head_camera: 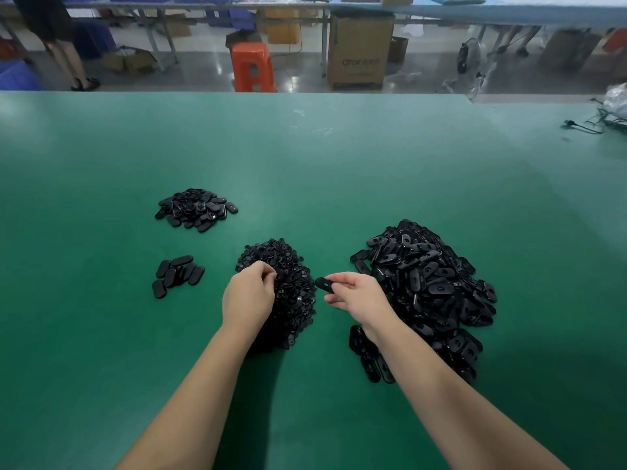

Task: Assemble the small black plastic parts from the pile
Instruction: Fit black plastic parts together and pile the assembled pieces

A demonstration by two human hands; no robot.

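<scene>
A big pile of black oval shells [427, 286] lies on the right of the green table [305, 157]. In the middle sits a heap of small round black parts [285, 266]. My left hand [249, 295] rests on that heap with its fingertips pinched together at the heap's top; what they hold is too small to tell. My right hand [356, 295] pinches one black oval shell [324, 284], holding it just right of the heap. Two smaller groups of black oval pieces lie further left, a far group [195, 209] and a near group [176, 274].
A few oval shells [366, 354] lie under my right forearm. Black cables [597, 125] and a clear bag [617, 100] sit at the far right table edge. Beyond the table stand an orange stool [252, 67], a cardboard box [359, 50], a fan and a person's legs.
</scene>
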